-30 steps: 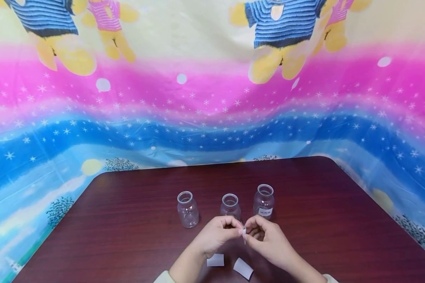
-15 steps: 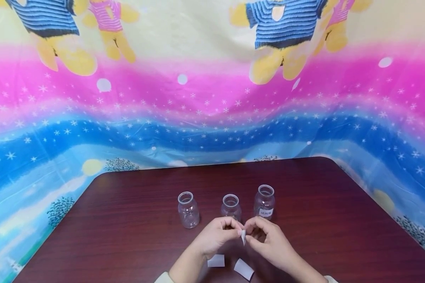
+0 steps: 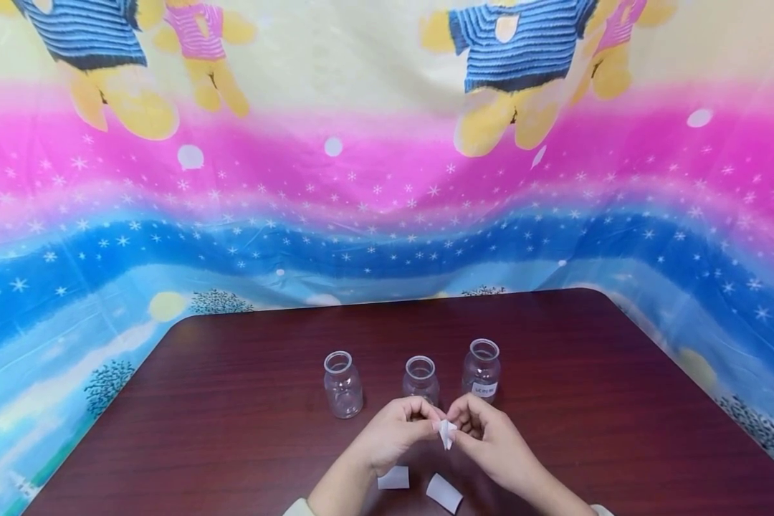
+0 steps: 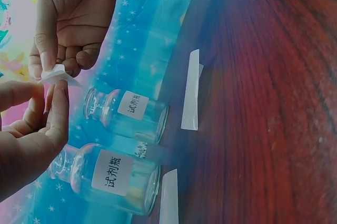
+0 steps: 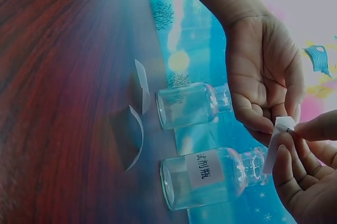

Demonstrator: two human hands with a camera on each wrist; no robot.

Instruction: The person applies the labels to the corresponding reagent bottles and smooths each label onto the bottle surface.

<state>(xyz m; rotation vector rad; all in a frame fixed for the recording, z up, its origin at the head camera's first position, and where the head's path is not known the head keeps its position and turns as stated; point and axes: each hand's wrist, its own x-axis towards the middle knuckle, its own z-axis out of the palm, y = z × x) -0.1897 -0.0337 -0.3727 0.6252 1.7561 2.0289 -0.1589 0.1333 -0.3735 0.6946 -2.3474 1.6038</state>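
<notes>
Between thumb and fingers, my left hand (image 3: 387, 433) pinches a small white sticker label (image 3: 448, 434). My right hand (image 3: 499, 444) pinches the same piece from the other side, and its layers stand partly apart. A dark printed mark shows on it in the right wrist view, mostly covered by fingers. Just beyond the hands stands the middle glass jar (image 3: 421, 380), whose lower part is hidden in the head view; it bears a label (image 4: 112, 173). The right glass jar (image 3: 481, 369) also carries a printed label (image 3: 484, 390). On the left glass jar (image 3: 343, 393) no label shows.
Two white paper slips, a left one (image 3: 393, 478) and a curled right one (image 3: 444, 494), lie on the dark red wooden table (image 3: 245, 430) near the wrists. A patterned cloth (image 3: 374, 236) hangs behind the table's far edge.
The sticker label has turned and spread between the fingertips, so more of its white face shows. Both hands stay nearly in place; jars and paper slips have not moved.
</notes>
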